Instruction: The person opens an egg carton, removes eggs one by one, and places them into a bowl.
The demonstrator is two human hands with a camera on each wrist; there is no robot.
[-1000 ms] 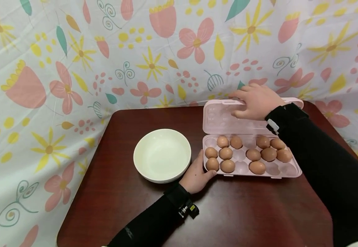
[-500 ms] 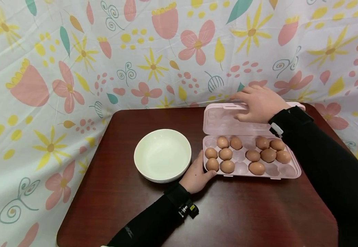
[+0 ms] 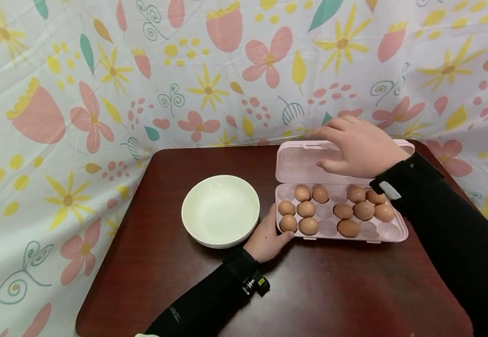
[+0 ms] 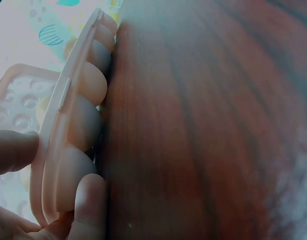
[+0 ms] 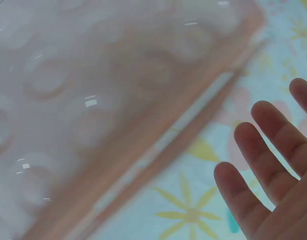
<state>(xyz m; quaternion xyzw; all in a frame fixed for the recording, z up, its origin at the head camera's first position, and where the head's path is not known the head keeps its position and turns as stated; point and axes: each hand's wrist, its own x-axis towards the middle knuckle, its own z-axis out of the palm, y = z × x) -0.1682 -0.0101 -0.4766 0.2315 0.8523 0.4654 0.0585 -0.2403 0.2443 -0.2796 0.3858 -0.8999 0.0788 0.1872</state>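
A pink egg carton (image 3: pixel 325 214) lies on the table with its lid (image 3: pixel 298 164) raised at the far side. Several brown eggs (image 3: pixel 348 228) sit in its cups, and some cups between them hold none. My left hand (image 3: pixel 265 241) grips the carton's left end. In the left wrist view the thumb (image 4: pixel 16 149) lies on the carton's rim and a fingertip (image 4: pixel 88 202) reaches its underside. My right hand (image 3: pixel 359 145) hovers in front of the lid with straight, spread fingers. The right wrist view shows those fingers (image 5: pixel 261 160) apart from the lid's blurred edge.
A cream bowl (image 3: pixel 220 213) with no contents stands just left of my left hand. The dark red-brown table (image 3: pixel 332 290) spreads under everything. Behind it hangs a floral cloth (image 3: pixel 142 75), close to the back of the lid.
My right hand has drawn slightly back towards me from the lid, which stands with its upper edge a little lower in view. The left hand keeps its hold on the egg carton.
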